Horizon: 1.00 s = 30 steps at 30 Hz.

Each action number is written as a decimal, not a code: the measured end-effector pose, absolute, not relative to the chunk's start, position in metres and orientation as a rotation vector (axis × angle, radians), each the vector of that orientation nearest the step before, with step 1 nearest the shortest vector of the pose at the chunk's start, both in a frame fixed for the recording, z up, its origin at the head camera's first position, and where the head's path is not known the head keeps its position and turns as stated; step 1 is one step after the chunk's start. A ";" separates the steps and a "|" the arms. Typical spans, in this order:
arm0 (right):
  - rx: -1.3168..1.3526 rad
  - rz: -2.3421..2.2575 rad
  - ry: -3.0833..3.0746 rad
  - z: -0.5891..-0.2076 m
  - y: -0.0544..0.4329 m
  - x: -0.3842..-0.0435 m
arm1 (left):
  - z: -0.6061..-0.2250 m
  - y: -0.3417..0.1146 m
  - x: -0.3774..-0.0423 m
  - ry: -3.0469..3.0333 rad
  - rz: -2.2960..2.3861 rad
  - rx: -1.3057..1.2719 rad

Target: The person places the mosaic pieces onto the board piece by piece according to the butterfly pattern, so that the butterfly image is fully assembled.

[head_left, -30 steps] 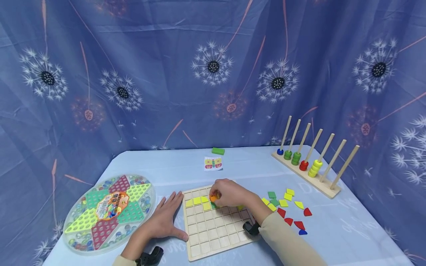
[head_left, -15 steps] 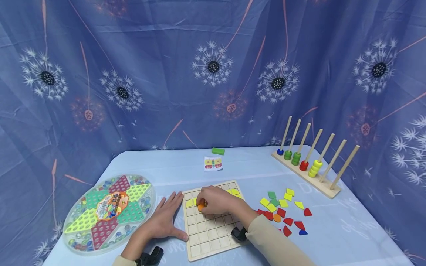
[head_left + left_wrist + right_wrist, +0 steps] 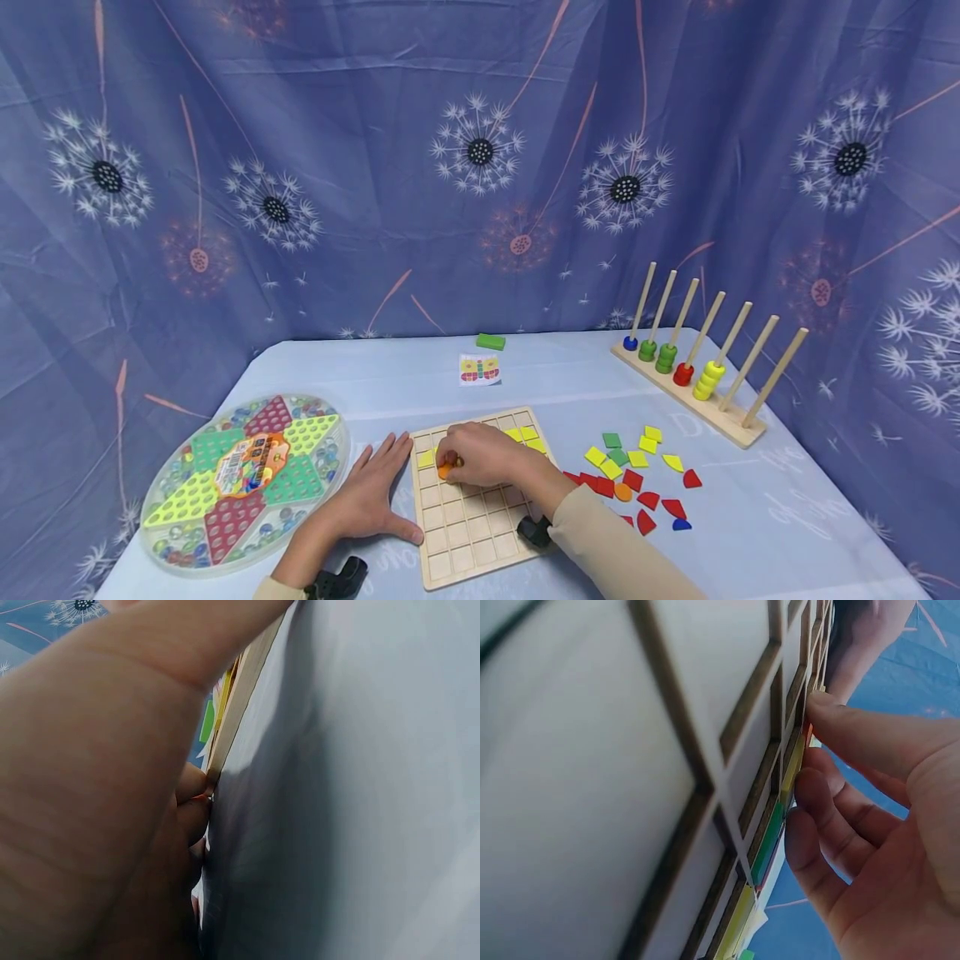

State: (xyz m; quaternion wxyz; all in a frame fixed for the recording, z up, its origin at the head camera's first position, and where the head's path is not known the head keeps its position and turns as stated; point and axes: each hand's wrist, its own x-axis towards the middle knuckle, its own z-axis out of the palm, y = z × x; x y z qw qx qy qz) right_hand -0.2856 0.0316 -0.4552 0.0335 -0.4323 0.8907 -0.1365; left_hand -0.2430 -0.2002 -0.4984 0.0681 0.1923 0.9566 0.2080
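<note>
A wooden grid board (image 3: 462,533) lies on the table in the head view, with several yellow tiles (image 3: 528,433) in its upper cells. My right hand (image 3: 483,454) is over the board's upper left part and pinches an orange round piece (image 3: 445,472) right at a cell below the yellow row. In the right wrist view, the thumb and fingers meet at the board's surface, close to a green tile (image 3: 768,844) set in the grid. My left hand (image 3: 369,497) rests with spread fingers along the board's left edge, its thumb at the rim.
Loose red, yellow, green, orange and blue pieces (image 3: 632,482) are scattered right of the board. A Chinese checkers set (image 3: 243,483) stands at left, a peg stand with coloured beads (image 3: 690,392) at back right. Behind the board lie a butterfly picture card (image 3: 480,370) and a green block (image 3: 491,342).
My right hand has moved left across the board with the orange round piece, then a little further left and down. The left hand has stayed in place.
</note>
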 end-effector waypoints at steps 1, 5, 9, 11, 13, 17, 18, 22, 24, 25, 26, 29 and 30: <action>-1.332 -0.419 2.741 -0.455 0.032 -0.286 | -0.498 -0.200 -0.243 2.880 0.630 0.581; -1.325 -0.414 2.750 -0.457 0.033 -0.286 | -0.497 -0.200 -0.242 2.878 0.635 0.594; -1.326 -0.428 2.759 -0.457 0.035 -0.287 | -0.495 -0.200 -0.241 2.872 0.648 0.601; -1.326 -0.435 2.759 -0.455 0.038 -0.286 | -0.494 -0.200 -0.240 2.870 0.649 0.600; -1.314 -0.457 2.756 -0.452 0.041 -0.286 | -0.494 -0.200 -0.240 2.877 0.639 0.599; -1.253 -0.525 2.749 -0.447 0.056 -0.288 | -0.494 -0.200 -0.240 2.894 0.632 0.604; -1.235 -0.549 2.743 -0.446 0.061 -0.289 | -0.494 -0.201 -0.240 2.898 0.628 0.603; -1.166 -0.614 2.729 -0.445 0.085 -0.292 | -0.495 -0.203 -0.239 2.903 0.631 0.588; -1.122 -0.646 2.731 -0.443 0.099 -0.292 | -0.495 -0.203 -0.238 2.903 0.629 0.587; -1.100 -0.661 2.735 -0.442 0.107 -0.292 | -0.495 -0.203 -0.238 2.902 0.633 0.593; -1.074 -0.672 2.741 -0.441 0.115 -0.292 | -0.496 -0.202 -0.238 2.901 0.637 0.602; -0.978 -0.696 2.769 -0.440 0.141 -0.290 | -0.495 -0.202 -0.240 2.901 0.645 0.617; -0.948 -0.701 2.777 -0.440 0.150 -0.289 | -0.495 -0.202 -0.240 2.903 0.649 0.618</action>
